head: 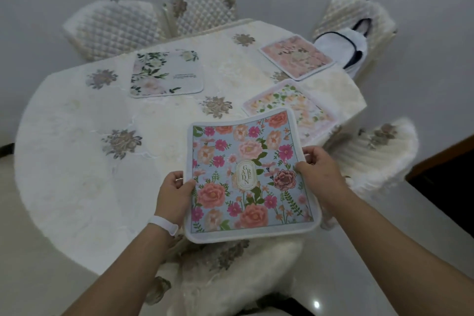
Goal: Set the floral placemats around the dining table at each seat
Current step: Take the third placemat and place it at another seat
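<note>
Head view: left hand (174, 192) and right hand (319, 167) pinch the mat (246, 174) by its sides, fingers (309, 154) grasping it, level over the desk's (77, 161) near edge, likely to lay it squarely there.

Both hands, left hand (175, 194) and right hand (318, 167), grip blue floral placemat (246, 177) above table (77, 156) near edge; three placemats lie farther across table.
</note>
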Tool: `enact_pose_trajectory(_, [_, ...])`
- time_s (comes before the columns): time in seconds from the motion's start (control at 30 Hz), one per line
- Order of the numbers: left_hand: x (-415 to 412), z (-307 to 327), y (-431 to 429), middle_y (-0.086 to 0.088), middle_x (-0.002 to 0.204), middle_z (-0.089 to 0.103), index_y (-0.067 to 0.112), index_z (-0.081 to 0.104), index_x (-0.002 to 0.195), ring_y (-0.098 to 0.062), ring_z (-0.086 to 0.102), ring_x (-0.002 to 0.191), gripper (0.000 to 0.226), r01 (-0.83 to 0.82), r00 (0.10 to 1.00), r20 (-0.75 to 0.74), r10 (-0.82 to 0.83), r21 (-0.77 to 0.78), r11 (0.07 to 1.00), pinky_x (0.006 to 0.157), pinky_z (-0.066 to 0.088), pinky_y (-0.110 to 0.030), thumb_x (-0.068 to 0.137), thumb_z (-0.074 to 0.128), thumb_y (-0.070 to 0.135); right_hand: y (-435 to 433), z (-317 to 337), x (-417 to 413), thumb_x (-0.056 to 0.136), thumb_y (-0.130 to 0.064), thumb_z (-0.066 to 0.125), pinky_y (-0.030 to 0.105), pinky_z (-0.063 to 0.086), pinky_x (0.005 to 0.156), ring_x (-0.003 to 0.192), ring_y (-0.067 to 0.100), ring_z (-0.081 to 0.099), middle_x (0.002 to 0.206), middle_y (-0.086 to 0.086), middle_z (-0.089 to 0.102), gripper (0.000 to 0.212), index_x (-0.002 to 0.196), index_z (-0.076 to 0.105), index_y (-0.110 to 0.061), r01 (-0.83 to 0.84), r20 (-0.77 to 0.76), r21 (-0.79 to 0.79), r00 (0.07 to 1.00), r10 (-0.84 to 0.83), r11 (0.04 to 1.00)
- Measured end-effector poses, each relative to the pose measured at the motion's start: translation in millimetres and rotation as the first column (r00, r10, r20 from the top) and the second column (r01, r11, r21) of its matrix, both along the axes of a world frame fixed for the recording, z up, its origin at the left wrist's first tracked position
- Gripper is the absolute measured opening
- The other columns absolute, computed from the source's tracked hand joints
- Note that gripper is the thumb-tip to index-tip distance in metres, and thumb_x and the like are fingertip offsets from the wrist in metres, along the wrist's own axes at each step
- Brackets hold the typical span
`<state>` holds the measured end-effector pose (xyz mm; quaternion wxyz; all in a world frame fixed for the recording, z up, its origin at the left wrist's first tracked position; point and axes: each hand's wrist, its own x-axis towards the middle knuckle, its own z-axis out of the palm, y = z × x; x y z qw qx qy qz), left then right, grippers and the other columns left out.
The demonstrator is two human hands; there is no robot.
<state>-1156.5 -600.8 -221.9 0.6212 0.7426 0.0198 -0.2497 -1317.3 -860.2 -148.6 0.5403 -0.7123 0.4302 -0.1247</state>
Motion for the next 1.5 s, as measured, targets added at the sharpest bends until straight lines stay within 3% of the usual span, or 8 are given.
enact_pose_trajectory(0.2, [7, -12, 23, -0.005, 0.083, 0.073, 0.017, 0.056, 0.097, -0.021, 0.073, 0.069, 0.01, -0.19, 0.981, -0.032, 0.191, 0.032, 0.981, 0.057, 0.057, -0.034, 0.089, 0.063, 0.016, -6, -25, 58, 0.087, -0.016, 0.062, 0.027, 0.056, 0.048, 0.061, 0.01, 0.07, 0.081, -0.004, 0.067, 0.016, 0.093, 0.059, -0.03, -0.197, -0.028, -0.014, 0.98, 0.196, 0.98])
enact_pose_trajectory(0.37, [12, -15, 26, -0.001, 0.084, 0.071, 0.018, 0.055, 0.093, -0.014, 0.071, 0.068, 0.009, -0.332, 0.943, 0.021, 0.332, 0.12, 0.936, 0.049, 0.052, -0.022, 0.089, 0.063, 0.014, -13, -45, 103, 0.086, -0.019, 0.06, 0.03, 0.057, 0.052, 0.063, 0.009, 0.07, 0.076, -0.009, 0.068, 0.018, 0.089, 0.058, -0.037, -0.34, -0.036, 0.013, 0.94, 0.34, 0.94])
enact_pose_trajectory(0.53, [15, -28, 23, -0.006, 0.091, 0.07, 0.016, 0.055, 0.096, -0.024, 0.069, 0.079, 0.011, -0.433, 0.898, -0.004, 0.441, 0.181, 0.883, 0.063, 0.055, -0.034, 0.089, 0.064, 0.016, -22, -68, 143, 0.085, -0.022, 0.06, 0.029, 0.053, 0.052, 0.06, 0.007, 0.068, 0.079, -0.005, 0.065, 0.014, 0.093, 0.058, -0.034, -0.468, -0.076, 0.011, 0.881, 0.468, 0.884])
enact_pose_trajectory(0.63, [22, -34, 21, -0.004, 0.091, 0.069, 0.016, 0.055, 0.096, -0.022, 0.068, 0.078, 0.011, -0.477, 0.872, -0.013, 0.49, 0.208, 0.854, 0.06, 0.053, -0.03, 0.089, 0.063, 0.015, -26, -81, 164, 0.085, -0.022, 0.06, 0.026, 0.049, 0.049, 0.059, 0.005, 0.065, 0.076, -0.005, 0.062, 0.015, 0.096, 0.057, -0.032, -0.516, -0.1, -0.011, 0.853, 0.512, 0.857])
enact_pose_trajectory(0.83, [48, -49, 24, -0.003, 0.091, 0.066, 0.011, 0.055, 0.101, -0.018, 0.065, 0.079, 0.015, -0.449, 0.886, 0.033, 0.462, 0.305, 0.84, 0.062, 0.049, -0.029, 0.088, 0.063, 0.012, -30, -117, 196, 0.088, -0.019, 0.059, 0.025, 0.046, 0.053, 0.07, 0.014, 0.064, 0.081, -0.001, 0.061, 0.015, 0.1, 0.053, -0.026, -0.565, -0.144, 0.012, 0.815, 0.561, 0.825])
enact_pose_trajectory(1.0, [65, -63, 25, 0.007, 0.085, 0.065, 0.012, 0.055, 0.097, -0.007, 0.062, 0.074, 0.012, -0.41, 0.908, 0.061, 0.416, 0.342, 0.845, 0.052, 0.046, -0.016, 0.088, 0.063, 0.011, -31, -143, 215, 0.089, -0.018, 0.058, 0.03, 0.051, 0.057, 0.072, 0.015, 0.064, 0.083, -0.001, 0.062, 0.014, 0.102, 0.054, -0.024, -0.579, -0.157, 0.015, 0.804, 0.574, 0.815])
enact_pose_trajectory(1.33, [71, -85, 28, -0.002, 0.094, 0.063, 0.018, 0.055, 0.101, -0.019, 0.061, 0.081, 0.014, -0.331, 0.934, 0.039, 0.354, 0.462, 0.823, 0.068, 0.046, -0.03, 0.088, 0.061, 0.018, -33, -169, 214, 0.092, -0.022, 0.056, 0.026, 0.042, 0.054, 0.071, 0.009, 0.058, 0.084, -0.007, 0.057, 0.023, 0.114, 0.051, -0.019, -0.607, -0.253, -0.059, 0.777, 0.577, 0.792])
enact_pose_trajectory(1.5, [64, -88, 29, 0.004, 0.091, 0.062, 0.021, 0.053, 0.105, -0.014, 0.06, 0.078, 0.021, -0.302, 0.949, 0.077, 0.305, 0.494, 0.815, 0.059, 0.043, -0.022, 0.087, 0.063, 0.022, -34, -169, 207, 0.094, -0.019, 0.053, 0.016, 0.04, 0.048, 0.068, 0.005, 0.057, 0.098, 0.0, 0.058, 0.038, 0.131, 0.046, -0.017, -0.668, -0.316, -0.121, 0.728, 0.609, 0.735])
